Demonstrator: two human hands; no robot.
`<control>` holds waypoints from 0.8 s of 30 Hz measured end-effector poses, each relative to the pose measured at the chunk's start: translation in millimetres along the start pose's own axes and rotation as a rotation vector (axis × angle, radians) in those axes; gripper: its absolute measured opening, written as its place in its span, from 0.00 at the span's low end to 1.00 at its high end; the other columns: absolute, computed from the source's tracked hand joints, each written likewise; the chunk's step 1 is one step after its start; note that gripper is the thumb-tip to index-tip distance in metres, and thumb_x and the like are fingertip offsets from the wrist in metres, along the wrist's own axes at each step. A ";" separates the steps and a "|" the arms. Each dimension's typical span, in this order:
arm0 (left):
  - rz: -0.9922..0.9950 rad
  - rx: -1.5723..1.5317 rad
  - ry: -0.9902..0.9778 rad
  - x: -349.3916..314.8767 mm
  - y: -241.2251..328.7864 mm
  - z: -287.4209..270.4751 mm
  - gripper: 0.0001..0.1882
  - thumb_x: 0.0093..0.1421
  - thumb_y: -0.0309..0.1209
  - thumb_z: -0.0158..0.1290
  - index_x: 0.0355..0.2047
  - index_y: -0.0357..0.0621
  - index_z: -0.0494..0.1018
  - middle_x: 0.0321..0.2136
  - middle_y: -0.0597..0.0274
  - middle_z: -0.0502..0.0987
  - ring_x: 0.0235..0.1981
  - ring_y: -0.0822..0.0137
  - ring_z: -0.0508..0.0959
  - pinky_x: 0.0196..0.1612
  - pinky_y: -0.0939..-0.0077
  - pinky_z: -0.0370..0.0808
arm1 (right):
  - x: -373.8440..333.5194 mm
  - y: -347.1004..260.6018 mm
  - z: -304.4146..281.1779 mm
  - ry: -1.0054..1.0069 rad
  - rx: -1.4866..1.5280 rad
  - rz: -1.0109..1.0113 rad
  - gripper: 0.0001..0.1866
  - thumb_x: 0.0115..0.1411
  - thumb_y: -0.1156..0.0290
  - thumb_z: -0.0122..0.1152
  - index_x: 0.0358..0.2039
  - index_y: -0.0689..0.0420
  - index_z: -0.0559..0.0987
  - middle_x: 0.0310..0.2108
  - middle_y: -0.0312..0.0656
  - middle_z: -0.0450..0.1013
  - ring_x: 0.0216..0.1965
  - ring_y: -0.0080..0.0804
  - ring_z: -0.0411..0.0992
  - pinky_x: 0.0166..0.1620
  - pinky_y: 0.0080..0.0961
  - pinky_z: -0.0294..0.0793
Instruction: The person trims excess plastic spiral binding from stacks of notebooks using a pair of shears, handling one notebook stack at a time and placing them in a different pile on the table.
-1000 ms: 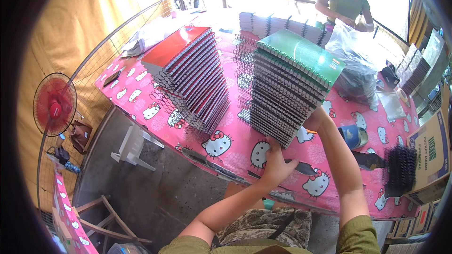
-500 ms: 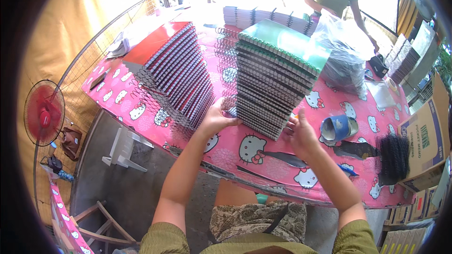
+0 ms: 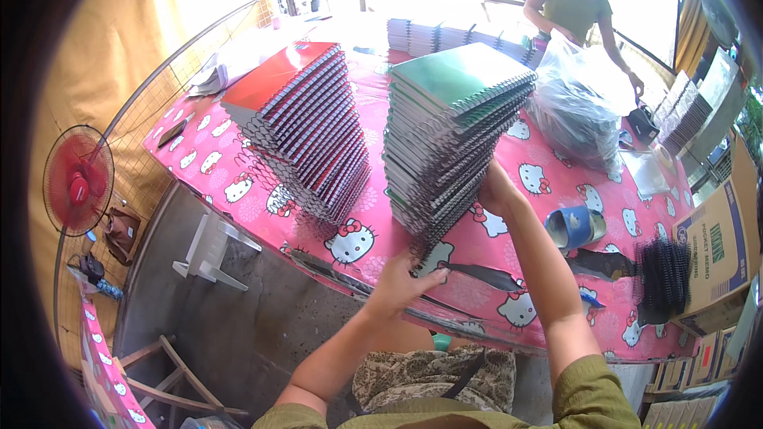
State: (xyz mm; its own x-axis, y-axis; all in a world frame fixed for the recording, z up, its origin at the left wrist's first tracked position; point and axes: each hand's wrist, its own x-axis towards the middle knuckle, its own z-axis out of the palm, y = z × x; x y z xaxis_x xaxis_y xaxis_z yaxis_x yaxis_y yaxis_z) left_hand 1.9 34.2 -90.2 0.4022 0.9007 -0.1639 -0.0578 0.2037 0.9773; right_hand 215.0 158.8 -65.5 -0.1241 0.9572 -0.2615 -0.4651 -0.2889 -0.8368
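Note:
A tall stack of spiral-bound notebooks with a green cover on top [image 3: 453,79] stands on the pink patterned table, its black coil edges facing front and right. My left hand [image 3: 401,284] is at the stack's lowest near corner, fingertips against it and thumb stretched out to the right. Against the stack's right side lies my right hand [image 3: 497,188]; its fingers are hidden behind the notebooks. To the left stands a second tall stack with a red cover on top [image 3: 278,75], its coils staggered, with neither hand on it.
A blue slipper-like item [image 3: 574,226], a bundle of black coils [image 3: 664,280] and an open cardboard box [image 3: 719,242] are on the right. Behind are a filled clear plastic bag [image 3: 576,111], more notebooks [image 3: 453,38] and another person [image 3: 574,4]. A red fan [image 3: 78,183] stands left.
The green-topped stack has turned, bringing its coil edges to the front right. My left hand has moved nearer to me, to the front corner; my right hand has moved farther along the right side.

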 end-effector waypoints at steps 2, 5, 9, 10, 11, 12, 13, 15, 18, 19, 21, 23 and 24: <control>0.036 0.040 0.021 0.5 -11.7 8.1 0.23 0.54 0.24 0.61 0.50 0.34 0.70 0.42 0.60 0.77 0.43 0.72 0.75 0.46 0.77 0.72 | 14.2 1.1 3.4 0.001 -0.106 -0.040 0.28 0.68 0.45 0.38 0.47 0.57 0.74 0.42 0.40 0.75 0.43 0.33 0.71 0.50 0.35 0.69; 0.074 0.103 0.028 -2.0 -7.4 10.4 0.20 0.55 0.23 0.58 0.49 0.34 0.71 0.43 0.58 0.77 0.43 0.71 0.75 0.46 0.77 0.72 | 36.2 9.8 -20.6 -0.025 -0.079 -0.030 0.31 0.67 0.41 0.37 0.48 0.57 0.74 0.41 0.41 0.73 0.43 0.30 0.70 0.47 0.32 0.71; 0.132 0.123 0.278 -7.6 40.1 -26.1 0.16 0.56 0.17 0.49 0.45 0.35 0.74 0.40 0.60 0.78 0.40 0.74 0.75 0.43 0.81 0.71 | 24.3 27.1 -22.3 0.330 -0.090 -0.233 0.41 0.65 0.34 0.32 0.61 0.60 0.63 0.58 0.48 0.64 0.58 0.33 0.63 0.55 0.31 0.65; 0.278 0.111 0.360 -0.9 49.8 -38.4 0.17 0.55 0.15 0.46 0.44 0.36 0.76 0.38 0.63 0.79 0.39 0.76 0.75 0.41 0.83 0.71 | 16.4 30.0 -16.8 0.335 -0.177 -0.375 0.42 0.65 0.35 0.32 0.62 0.60 0.61 0.60 0.49 0.60 0.59 0.35 0.59 0.57 0.33 0.61; 0.418 0.078 0.399 10.5 59.4 -42.2 0.18 0.56 0.16 0.44 0.46 0.37 0.75 0.42 0.61 0.78 0.41 0.75 0.75 0.43 0.82 0.71 | 6.6 32.6 -11.9 0.343 -0.268 -0.517 0.42 0.65 0.35 0.31 0.63 0.61 0.58 0.61 0.50 0.57 0.61 0.37 0.55 0.59 0.35 0.57; 0.557 0.044 0.443 22.2 69.4 -45.1 0.20 0.57 0.17 0.41 0.48 0.38 0.74 0.46 0.59 0.77 0.44 0.73 0.75 0.46 0.81 0.71 | -3.9 36.0 -4.7 0.345 -0.361 -0.653 0.43 0.65 0.35 0.31 0.63 0.61 0.56 0.63 0.51 0.53 0.63 0.39 0.51 0.61 0.36 0.52; 0.596 -0.098 0.369 39.2 77.0 -47.6 0.20 0.60 0.24 0.42 0.52 0.38 0.70 0.49 0.58 0.74 0.49 0.70 0.73 0.52 0.74 0.67 | -14.8 39.2 2.2 0.348 -0.455 -0.788 0.43 0.65 0.35 0.30 0.64 0.62 0.53 0.65 0.52 0.49 0.65 0.41 0.48 0.63 0.38 0.48; 0.644 -0.240 0.299 74.1 86.7 -57.8 0.24 0.64 0.36 0.42 0.58 0.40 0.64 0.56 0.59 0.68 0.56 0.67 0.68 0.61 0.63 0.60 | -36.3 40.7 25.3 0.325 -0.644 -1.063 0.45 0.65 0.35 0.30 0.66 0.63 0.49 0.68 0.54 0.42 0.69 0.46 0.40 0.67 0.41 0.40; 0.636 -0.282 0.194 115.2 94.3 -57.4 0.30 0.67 0.49 0.38 0.60 0.40 0.63 0.57 0.56 0.68 0.55 0.64 0.70 0.59 0.65 0.64 | -52.2 33.7 52.0 0.299 -0.723 -1.195 0.50 0.61 0.30 0.29 0.69 0.57 0.39 0.71 0.47 0.34 0.72 0.43 0.33 0.69 0.41 0.34; 0.578 -0.315 0.135 120.6 97.6 -53.6 0.32 0.68 0.52 0.37 0.59 0.39 0.64 0.56 0.54 0.69 0.53 0.63 0.71 0.58 0.67 0.67 | -48.0 29.7 57.9 0.292 -0.708 -1.231 0.50 0.61 0.30 0.29 0.69 0.57 0.38 0.71 0.47 0.32 0.71 0.42 0.33 0.69 0.40 0.35; 0.264 -0.457 -0.053 123.7 104.0 -45.9 0.35 0.67 0.57 0.37 0.58 0.38 0.65 0.54 0.54 0.71 0.51 0.63 0.73 0.56 0.67 0.69 | -42.4 24.7 67.7 0.250 -0.681 -1.298 0.50 0.62 0.31 0.28 0.69 0.59 0.36 0.71 0.49 0.30 0.71 0.43 0.31 0.69 0.41 0.33; 0.249 -0.496 -0.139 131.0 98.6 -47.0 0.37 0.65 0.60 0.38 0.58 0.37 0.66 0.52 0.55 0.73 0.49 0.64 0.74 0.54 0.68 0.70 | -34.5 26.7 70.9 0.178 -0.617 -1.297 0.51 0.62 0.31 0.29 0.68 0.59 0.31 0.71 0.49 0.29 0.71 0.42 0.31 0.68 0.39 0.34; 0.242 -0.513 -0.180 133.2 96.2 -48.4 0.39 0.65 0.61 0.38 0.57 0.37 0.66 0.51 0.55 0.74 0.48 0.64 0.74 0.53 0.68 0.71 | -31.6 27.2 67.3 0.198 -0.661 -1.307 0.51 0.62 0.31 0.27 0.68 0.60 0.32 0.71 0.51 0.29 0.71 0.44 0.30 0.68 0.40 0.33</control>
State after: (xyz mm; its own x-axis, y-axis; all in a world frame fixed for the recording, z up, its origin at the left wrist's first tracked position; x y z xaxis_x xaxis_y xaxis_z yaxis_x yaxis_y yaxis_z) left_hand 5.7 192.3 -24.5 0.4685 0.8747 0.1241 -0.5830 0.2005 0.7874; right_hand 147.3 121.9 -47.6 0.2029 0.5369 0.8189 0.3311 0.7494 -0.5734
